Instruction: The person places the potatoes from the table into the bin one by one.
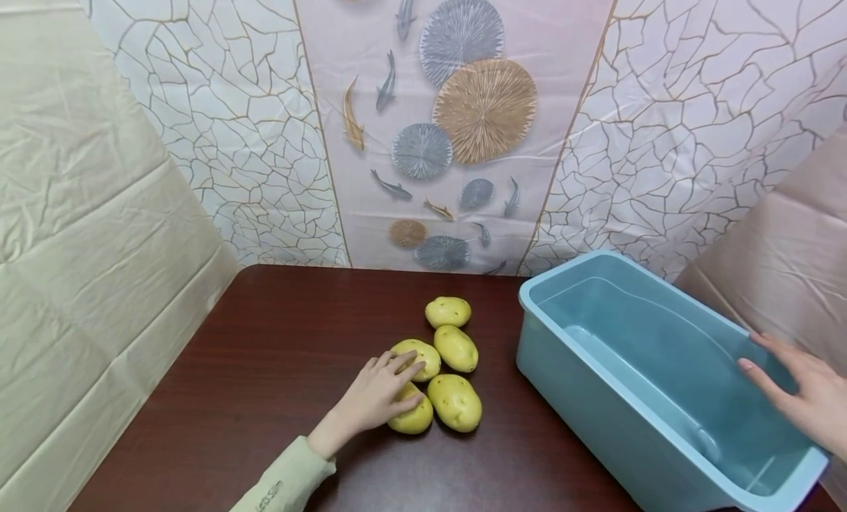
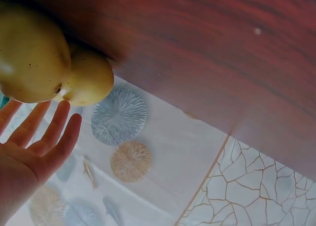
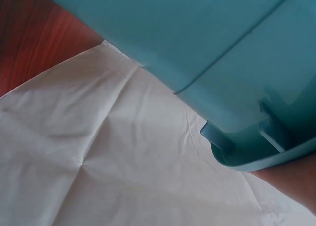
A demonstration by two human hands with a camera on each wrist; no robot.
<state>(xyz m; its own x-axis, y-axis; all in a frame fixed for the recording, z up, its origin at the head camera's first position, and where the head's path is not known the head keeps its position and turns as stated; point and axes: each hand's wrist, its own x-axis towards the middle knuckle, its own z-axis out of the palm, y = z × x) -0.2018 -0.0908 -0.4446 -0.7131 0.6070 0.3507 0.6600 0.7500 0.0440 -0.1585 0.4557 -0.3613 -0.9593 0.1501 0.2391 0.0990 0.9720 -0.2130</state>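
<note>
Yellow-skinned potatoes, several in all, lie in a loose cluster on the dark wooden table [image 1: 278, 335]. My left hand [image 1: 380, 394] reaches over the two nearest it, its fingers [image 2: 52, 132] spread and touching a potato [image 1: 412, 418] and the one behind it [image 1: 429, 363]. In the left wrist view a large potato [image 2: 32, 53] sits just above the fingertips. My right hand [image 1: 807, 390] is at the right rim of a blue-green plastic bin [image 1: 615, 402], thumb and forefinger extended over its inside. In the right wrist view the bin's outer wall [image 3: 173, 33] hides that hand's fingers.
The deep, long bin stands at the table's right side, with nothing seen inside it. Beyond the potatoes hangs a patterned cloth [image 1: 456, 203] along the table's back edge. Beige cloth [image 1: 86, 240] drapes on the left side, more cloth [image 1: 774, 254] on the right.
</note>
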